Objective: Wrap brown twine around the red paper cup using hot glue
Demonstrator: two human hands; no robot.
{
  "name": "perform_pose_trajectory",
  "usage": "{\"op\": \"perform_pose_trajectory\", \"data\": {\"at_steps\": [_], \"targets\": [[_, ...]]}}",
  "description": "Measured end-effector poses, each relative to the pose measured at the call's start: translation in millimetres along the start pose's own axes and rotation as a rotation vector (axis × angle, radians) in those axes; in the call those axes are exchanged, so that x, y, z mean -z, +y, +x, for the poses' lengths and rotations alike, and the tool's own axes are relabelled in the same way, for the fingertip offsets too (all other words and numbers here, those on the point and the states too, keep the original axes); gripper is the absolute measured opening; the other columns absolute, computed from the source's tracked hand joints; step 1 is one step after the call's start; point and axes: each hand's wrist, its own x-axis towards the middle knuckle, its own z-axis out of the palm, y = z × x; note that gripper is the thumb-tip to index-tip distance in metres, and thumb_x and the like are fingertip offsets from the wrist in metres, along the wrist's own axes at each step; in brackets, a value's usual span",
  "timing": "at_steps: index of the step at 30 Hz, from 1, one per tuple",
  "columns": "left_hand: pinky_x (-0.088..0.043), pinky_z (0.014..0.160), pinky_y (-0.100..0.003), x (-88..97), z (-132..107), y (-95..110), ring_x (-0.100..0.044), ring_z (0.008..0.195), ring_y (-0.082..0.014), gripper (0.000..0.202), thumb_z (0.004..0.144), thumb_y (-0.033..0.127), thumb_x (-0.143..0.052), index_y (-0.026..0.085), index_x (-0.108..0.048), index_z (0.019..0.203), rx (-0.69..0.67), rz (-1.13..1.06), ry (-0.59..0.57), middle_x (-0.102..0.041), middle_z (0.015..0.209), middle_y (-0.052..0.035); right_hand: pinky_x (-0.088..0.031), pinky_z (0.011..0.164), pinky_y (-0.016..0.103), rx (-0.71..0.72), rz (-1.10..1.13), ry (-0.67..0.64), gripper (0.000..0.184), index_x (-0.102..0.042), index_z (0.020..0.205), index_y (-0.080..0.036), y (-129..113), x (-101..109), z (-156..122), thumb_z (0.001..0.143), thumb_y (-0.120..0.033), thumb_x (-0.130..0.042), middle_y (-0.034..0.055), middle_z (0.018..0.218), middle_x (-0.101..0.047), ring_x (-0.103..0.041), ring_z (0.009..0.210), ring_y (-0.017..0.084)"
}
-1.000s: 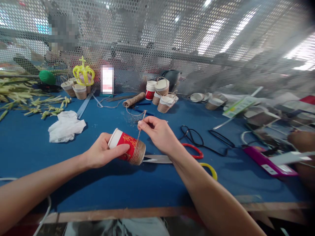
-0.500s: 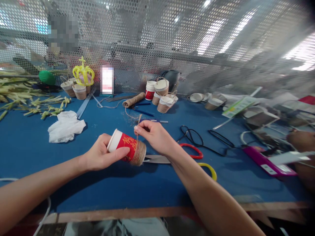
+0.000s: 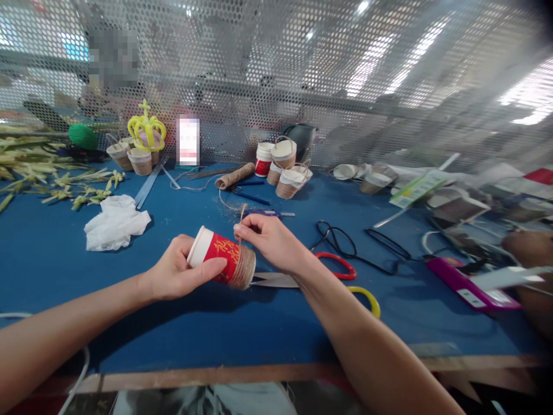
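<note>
My left hand grips a red paper cup lying on its side above the blue table, white rim to the left. Brown jute twine is wound round the cup's bottom end. My right hand pinches the twine strand just above the cup, fingers closed. The strand runs back to a twine spool farther up the table. Scissors with red and yellow handles lie under my right wrist, blades pointing at the cup.
Twine-wrapped cups stand at the back by a perforated metal screen. A white crumpled plastic piece, green plant stems and a yellow crown lie left. Black cord loops, a magenta tool and another person's hand are right.
My right hand has come down and left, closer to the cup, drawing the twine strand with it. The cup and my left hand have barely moved.
</note>
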Motion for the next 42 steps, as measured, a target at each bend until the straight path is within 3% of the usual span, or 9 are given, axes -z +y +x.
{"op": "perform_pose_trajectory", "data": {"at_steps": [9, 12, 15, 17, 21, 24, 31, 42], "targets": [[-0.032, 0.038, -0.017, -0.9, 1, -6, -0.039, 0.040, -0.0063, 0.028, 0.069, 0.032, -0.060, 0.012, -0.057, 0.050, 0.098, -0.121, 0.058, -0.050, 0.044, 0.0010, -0.036, 0.048, 0.023, -0.042, 0.014, -0.058, 0.028, -0.055, 0.062, -0.014, 10, -8, 3, 0.079, -0.035, -0.048, -0.0011, 0.055, -0.052, -0.045, 0.050, 0.009], [-0.041, 0.046, -0.019, -2.0, 6, -11, -0.049, 0.048, -0.0087, 0.023, 0.066, 0.034, -0.063, 0.011, -0.064, 0.063, 0.197, -0.315, 0.169, -0.060, 0.056, -0.0013, -0.041, 0.048, 0.023, -0.139, 0.128, -0.051, 0.033, -0.054, 0.063, -0.014, 12, -5, 6, 0.082, -0.039, -0.043, 0.0023, 0.060, -0.055, -0.051, 0.054, 0.011], [-0.047, 0.056, -0.021, -3.1, 13, -14, -0.056, 0.057, -0.0113, 0.023, 0.065, 0.033, -0.065, 0.012, -0.067, 0.074, 0.230, -0.483, 0.276, -0.066, 0.067, -0.0033, -0.048, 0.052, 0.025, -0.220, 0.255, 0.036, 0.033, -0.055, 0.074, -0.014, 9, 1, 4, 0.083, -0.042, -0.039, 0.0081, 0.076, -0.060, -0.059, 0.065, 0.013], [-0.048, 0.060, -0.023, -3.4, 17, -14, -0.058, 0.060, -0.0122, 0.023, 0.065, 0.032, -0.066, 0.011, -0.067, 0.074, 0.256, -0.557, 0.308, -0.068, 0.070, -0.0038, -0.050, 0.055, 0.026, -0.186, 0.257, 0.044, 0.032, -0.056, 0.080, -0.014, 2, 4, 0, 0.082, -0.043, -0.043, 0.0097, 0.082, -0.061, -0.060, 0.070, 0.015], [-0.049, 0.061, -0.024, -3.2, 20, -12, -0.061, 0.061, -0.0139, 0.024, 0.065, 0.032, -0.065, 0.010, -0.067, 0.076, 0.318, -0.627, 0.330, -0.068, 0.069, -0.0054, -0.049, 0.061, 0.030, -0.045, 0.092, -0.071, 0.025, -0.059, 0.088, -0.015, -13, 3, -9, 0.076, -0.036, -0.055, 0.0085, 0.086, -0.065, -0.061, 0.074, 0.017], [-0.048, 0.059, -0.023, -3.0, 21, -11, -0.060, 0.058, -0.0123, 0.023, 0.065, 0.031, -0.065, 0.011, -0.067, 0.075, 0.333, -0.646, 0.343, -0.068, 0.065, -0.0037, -0.047, 0.068, 0.031, 0.024, 0.002, -0.068, 0.020, -0.060, 0.090, -0.015, -17, -3, -11, 0.075, -0.029, -0.057, 0.0075, 0.089, -0.066, -0.061, 0.077, 0.018], [-0.047, 0.064, -0.024, -3.6, 22, -12, -0.060, 0.062, -0.0129, 0.024, 0.064, 0.031, -0.066, 0.010, -0.067, 0.077, 0.336, -0.602, 0.392, -0.069, 0.070, -0.0046, -0.046, 0.069, 0.032, 0.032, -0.028, 0.029, 0.014, -0.058, 0.085, -0.015, -15, -17, -11, 0.073, -0.018, -0.056, 0.0072, 0.084, -0.066, -0.061, 0.074, 0.017], [-0.045, 0.059, -0.023, -3.2, 21, -17, -0.057, 0.060, -0.0127, 0.028, 0.066, 0.034, -0.063, 0.009, -0.067, 0.077, 0.324, -0.494, 0.372, -0.066, 0.067, -0.0047, -0.046, 0.065, 0.030, 0.032, -0.060, 0.063, 0.016, -0.057, 0.087, -0.016, -4, -24, -10, 0.074, -0.024, -0.054, 0.0058, 0.083, -0.066, -0.060, 0.070, 0.016]]}}
